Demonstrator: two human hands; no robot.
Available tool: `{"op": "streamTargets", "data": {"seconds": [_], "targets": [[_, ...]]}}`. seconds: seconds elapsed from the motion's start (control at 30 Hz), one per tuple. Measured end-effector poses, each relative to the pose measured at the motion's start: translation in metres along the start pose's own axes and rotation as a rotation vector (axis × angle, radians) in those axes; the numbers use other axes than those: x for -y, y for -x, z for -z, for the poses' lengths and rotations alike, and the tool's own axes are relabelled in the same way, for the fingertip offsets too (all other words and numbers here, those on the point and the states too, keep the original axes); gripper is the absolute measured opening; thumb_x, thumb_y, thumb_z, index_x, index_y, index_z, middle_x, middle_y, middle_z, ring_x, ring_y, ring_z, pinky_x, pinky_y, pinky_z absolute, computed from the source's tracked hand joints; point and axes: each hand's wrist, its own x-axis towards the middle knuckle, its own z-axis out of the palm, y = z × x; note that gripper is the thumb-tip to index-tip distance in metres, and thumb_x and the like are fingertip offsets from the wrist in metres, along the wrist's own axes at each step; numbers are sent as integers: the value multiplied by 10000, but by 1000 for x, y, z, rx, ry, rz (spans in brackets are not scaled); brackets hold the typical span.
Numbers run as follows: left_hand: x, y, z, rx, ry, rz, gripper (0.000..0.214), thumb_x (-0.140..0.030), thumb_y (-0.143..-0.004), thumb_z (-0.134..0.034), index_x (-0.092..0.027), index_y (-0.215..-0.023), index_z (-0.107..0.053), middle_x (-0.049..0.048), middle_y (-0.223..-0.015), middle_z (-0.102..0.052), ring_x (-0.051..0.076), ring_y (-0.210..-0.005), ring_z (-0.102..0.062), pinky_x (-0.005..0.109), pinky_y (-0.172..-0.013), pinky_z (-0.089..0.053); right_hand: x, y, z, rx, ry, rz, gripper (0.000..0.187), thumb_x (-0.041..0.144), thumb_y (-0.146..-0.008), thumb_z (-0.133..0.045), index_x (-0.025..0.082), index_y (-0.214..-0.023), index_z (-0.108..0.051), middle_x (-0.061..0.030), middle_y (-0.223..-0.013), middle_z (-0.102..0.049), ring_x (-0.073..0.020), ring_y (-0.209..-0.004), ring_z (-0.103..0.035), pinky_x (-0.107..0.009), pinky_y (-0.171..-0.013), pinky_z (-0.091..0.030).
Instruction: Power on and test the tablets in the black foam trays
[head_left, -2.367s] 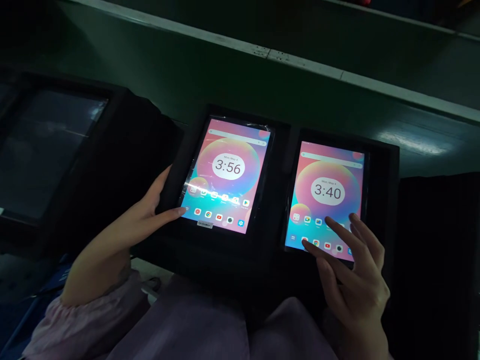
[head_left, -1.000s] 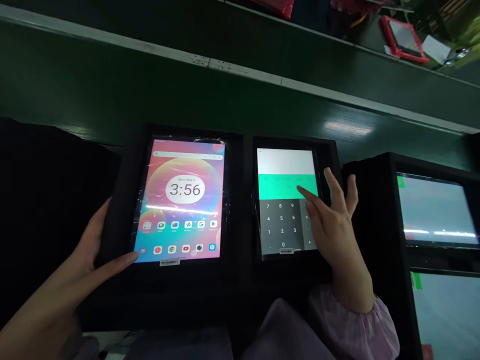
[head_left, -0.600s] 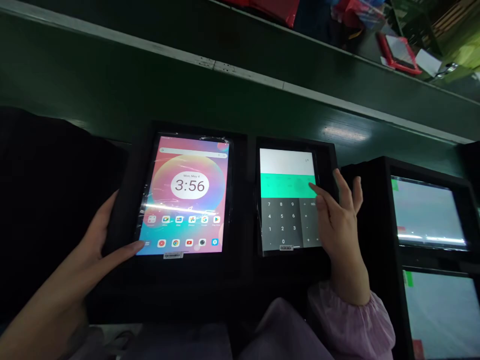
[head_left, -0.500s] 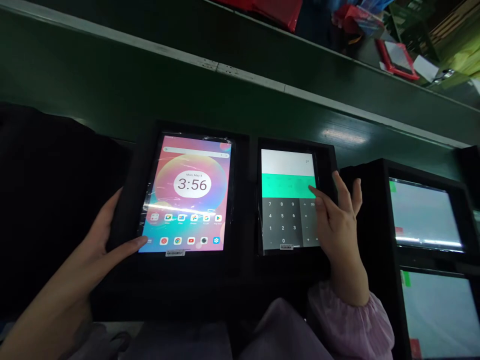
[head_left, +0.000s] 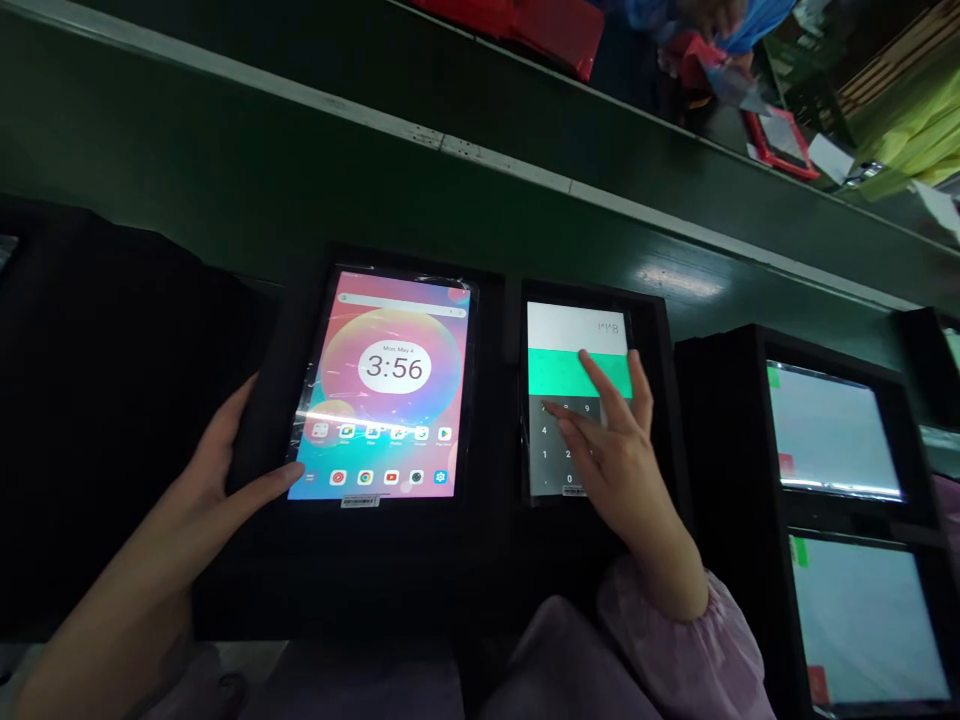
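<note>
Two lit tablets lie side by side in a black tray (head_left: 491, 400). The left tablet (head_left: 390, 320) shows a pink and blue home screen with the clock at 3:56. My left hand (head_left: 217, 490) grips the tray's left side, its thumb at that tablet's lower left corner and its other fingers partly hidden. On the right tablet (head_left: 547, 375) is a calculator with a green band and dark keys. My right hand (head_left: 619, 460) is over it, holding nothing, fingers apart, the index fingertip at the 7 key. This hand covers many of the keys.
To the right stands another black tray (head_left: 720, 400) with two pale-screened tablets (head_left: 836, 430). A green bench with a pale metal strip (head_left: 510, 158) runs behind. Beyond are red cases (head_left: 555, 35), a red-framed device (head_left: 784, 140) and another person's hand (head_left: 716, 15).
My right hand has moved left and down from the green band to the 7 key. More characters stand on the calculator display. Another person's hand has appeared at the top; my left hand keeps its grip.
</note>
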Motion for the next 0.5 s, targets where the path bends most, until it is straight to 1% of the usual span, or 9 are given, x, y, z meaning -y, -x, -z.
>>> {"op": "streamTargets", "data": {"seconds": [0.03,0.1,0.17,0.27,0.37,0.43,0.5], "targets": [[-2,0,-1,-5,4,10,1004,-634,-673,-906,-444,-1589,-540,-34,-1619,-584,436,-1646,-330,622,-1340,-284,-6,-1,2,-35,12,-41,374,352,-1124,-496,285,-1171,-861,-58,-1658,-574,-447,-1686,-252,-776,-1258,-413],[-7,2,-3,-13,10,33,997,-642,-668,-902,-447,-1580,-550,-36,-1610,-590,435,-1646,-331,625,-1333,-303,-23,-1,8,-133,51,-167,391,389,-1115,-507,274,-1101,-880,-77,-1626,-601,-474,-1668,-278,-825,-1257,-357],[-16,5,-6,-18,34,59,984,-645,-670,-897,-439,-1571,-559,-33,-1616,-585,436,-1644,-335,629,-1308,-369,-39,-1,10,-195,86,-269,427,436,-1107,-506,254,-1058,-890,-105,-1615,-603,-503,-1660,-269,-857,-1256,-305],[-34,13,-13,-46,70,84,939,-642,-691,-873,-411,-1554,-583,-27,-1630,-572,432,-1660,-298,609,-1227,-506,-51,-1,9,-172,103,-304,459,467,-1102,-496,249,-1031,-893,-105,-1630,-586,-515,-1658,-257,-864,-1267,-253],[-51,24,-19,-97,92,87,900,-602,-707,-854,-388,-1545,-604,-30,-1651,-552,431,-1669,-270,569,-1109,-623,-48,-2,6,-107,87,-269,433,446,-1105,-489,274,-1081,-885,-68,-1677,-541,-490,-1667,-249,-840,-1287,-236],[-59,29,-22,-120,140,118,896,-570,-688,-868,-384,-1530,-625,-38,-1658,-549,446,-1650,-314,557,-1060,-657,-43,-3,6,-66,58,-254,418,432,-1105,-489,283,-1109,-880,-49,-1698,-518,-480,-1676,-230,-822,-1296,-243],[-63,30,-21,-111,194,155,879,-556,-697,-869,-389,-1526,-631,-42,-1646,-570,444,-1629,-363,551,-1070,-653,-42,-3,7,-60,43,-285,423,435,-1103,-490,278,-1091,-883,-53,-1680,-540,-480,-1667,-252,-818,-1289,-270]]}}
